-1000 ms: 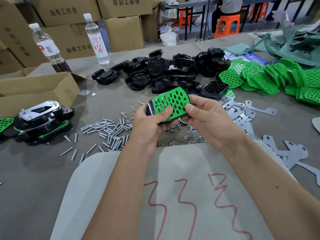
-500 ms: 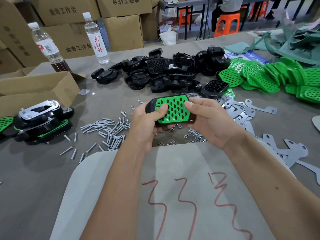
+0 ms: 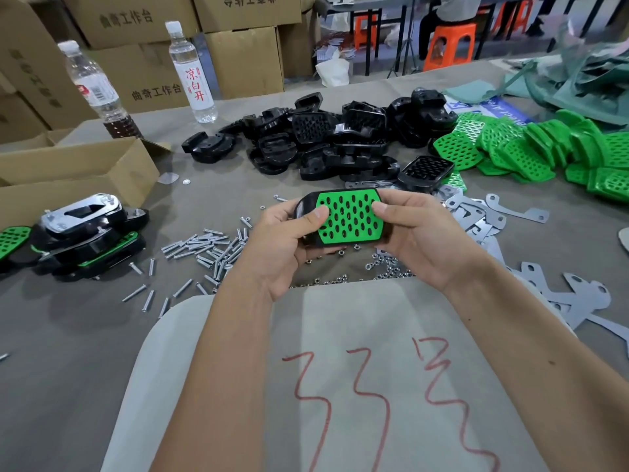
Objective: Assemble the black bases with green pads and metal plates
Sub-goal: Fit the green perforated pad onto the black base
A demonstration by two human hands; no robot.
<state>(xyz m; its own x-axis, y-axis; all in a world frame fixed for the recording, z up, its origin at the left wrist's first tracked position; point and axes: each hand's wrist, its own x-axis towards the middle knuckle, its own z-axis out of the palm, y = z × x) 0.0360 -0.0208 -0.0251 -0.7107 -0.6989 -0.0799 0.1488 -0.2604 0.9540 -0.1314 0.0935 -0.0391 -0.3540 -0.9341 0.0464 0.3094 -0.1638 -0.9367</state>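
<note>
Both hands hold one black base (image 3: pixel 304 212) above the surface (image 3: pixel 68 335), the left hand (image 3: pixel 282 243) and right hand (image 3: pixel 422 240) with fingers clamped round its ends, thumbs pressing the green pad (image 3: pixel 350 218). Press evenly along each edge until the pad sits flush.

My left hand (image 3: pixel 282 240) and right hand (image 3: pixel 422 233) are raised at twelve o'clock, thumbs pressing inward, fingers curled beneath.
</note>
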